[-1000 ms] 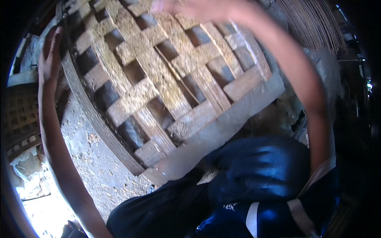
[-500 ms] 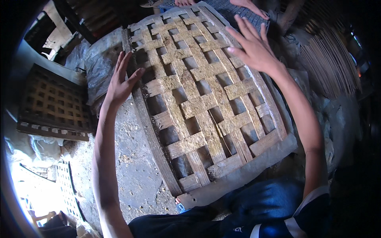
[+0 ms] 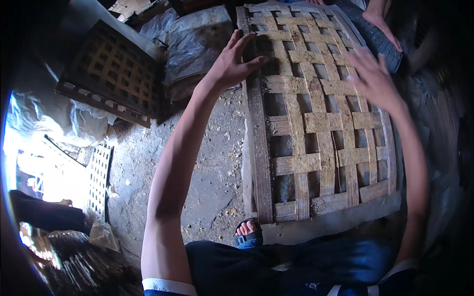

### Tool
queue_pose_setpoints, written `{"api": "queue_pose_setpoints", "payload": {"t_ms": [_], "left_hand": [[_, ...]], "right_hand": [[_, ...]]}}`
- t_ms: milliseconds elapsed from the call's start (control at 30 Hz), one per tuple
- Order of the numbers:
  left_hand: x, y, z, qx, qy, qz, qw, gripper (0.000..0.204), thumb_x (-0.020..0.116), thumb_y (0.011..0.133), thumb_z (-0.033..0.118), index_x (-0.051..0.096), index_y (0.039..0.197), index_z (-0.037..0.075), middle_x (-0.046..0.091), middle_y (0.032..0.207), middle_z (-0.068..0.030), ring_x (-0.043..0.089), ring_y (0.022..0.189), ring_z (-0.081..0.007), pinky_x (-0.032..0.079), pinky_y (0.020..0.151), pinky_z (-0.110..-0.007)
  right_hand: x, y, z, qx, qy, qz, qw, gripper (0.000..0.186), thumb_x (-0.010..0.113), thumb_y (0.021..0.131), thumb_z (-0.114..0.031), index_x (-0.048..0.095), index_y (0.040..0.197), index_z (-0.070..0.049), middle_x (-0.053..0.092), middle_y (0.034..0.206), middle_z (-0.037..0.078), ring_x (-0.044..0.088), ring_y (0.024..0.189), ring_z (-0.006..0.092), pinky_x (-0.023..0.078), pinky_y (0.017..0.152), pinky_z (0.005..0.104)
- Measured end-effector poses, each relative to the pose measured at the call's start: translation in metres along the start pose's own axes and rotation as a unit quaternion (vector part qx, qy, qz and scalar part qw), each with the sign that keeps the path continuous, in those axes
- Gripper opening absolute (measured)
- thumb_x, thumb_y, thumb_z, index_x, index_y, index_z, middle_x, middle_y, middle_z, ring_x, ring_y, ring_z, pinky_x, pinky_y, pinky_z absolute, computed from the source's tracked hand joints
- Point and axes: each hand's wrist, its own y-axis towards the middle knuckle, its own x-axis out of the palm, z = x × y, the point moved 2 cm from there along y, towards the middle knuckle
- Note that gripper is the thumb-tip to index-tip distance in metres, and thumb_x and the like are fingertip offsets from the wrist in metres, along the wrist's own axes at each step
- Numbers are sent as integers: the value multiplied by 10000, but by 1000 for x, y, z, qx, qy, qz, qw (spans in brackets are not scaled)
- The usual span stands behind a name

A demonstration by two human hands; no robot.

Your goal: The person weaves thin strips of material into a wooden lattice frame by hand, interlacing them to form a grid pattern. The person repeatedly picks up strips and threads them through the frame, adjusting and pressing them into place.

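Head view: A woven wooden rack (image 3: 326, 122) fills the upper right of the frame; a darker rack (image 3: 109, 69) stands at upper left. The left hand (image 3: 236, 64), half open at upper center, overlaps the big rack's left rail, its grip unclear. The blurred right hand (image 3: 377, 84), open, empty, is over the right side. Below center, a sandaled foot (image 3: 246, 228).

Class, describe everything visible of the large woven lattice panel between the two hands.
The large yellowish-brown lattice panel of flat, wood-like strips is woven crosswise, leaving squarish openings. Rough, flaky-looking matter coats many strips. A straight grey-brown side rail borders its left. It lies lengthwise over a thin-looking grey sheet that shows past its near edge. The bare left hand is at that rail; the blurred right hand is over the right side, contact unclear.
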Motion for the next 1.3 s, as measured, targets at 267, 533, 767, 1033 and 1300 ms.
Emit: {"api": "queue_pose_setpoints", "payload": {"t_ms": [267,533,767,1033,1300], "left_hand": [[5,3,-3,28,-16,7,999,835,700,846,563,447,1480,80,291,1585,-253,205,1509,-361,308,1191,-461],[0,10,5,67,-24,26,997,740,795,821,411,519,1412,59,445,1493,-243,300,1470,-383,362,1162,-451],[-3,2,7,23,-37,-3,999,698,752,874,419,495,1437,95,317,1574,-251,282,1488,-353,374,1137,-437],[0,2,4,9,-43,-2,999,729,764,855,439,485,1453,129,278,1592,-248,278,1487,-364,350,1158,-444],[1,3,5,11,-52,-1,999,740,759,855,454,476,1463,142,259,1599,-249,267,1489,-375,322,1174,-453]], "right_hand": [[-22,-7,-25,-61,243,95,963,567,550,1003,-359,415,1513,-150,337,1589,185,291,1489,330,192,1228,497],[-33,5,-125,-162,274,32,948,584,639,945,-307,477,1460,-85,387,1565,166,343,1454,338,229,1211,506],[-15,15,-133,-140,390,165,895,362,762,831,-149,709,1164,-17,648,1293,176,557,1249,343,450,1059,422],[-28,13,-114,-112,410,136,895,310,755,842,-160,694,1121,-38,689,1131,128,639,1104,274,497,977,404],[-17,31,-105,-106,361,121,918,196,751,869,-229,741,1008,-90,663,1082,63,650,1048,242,502,921,365]]}}
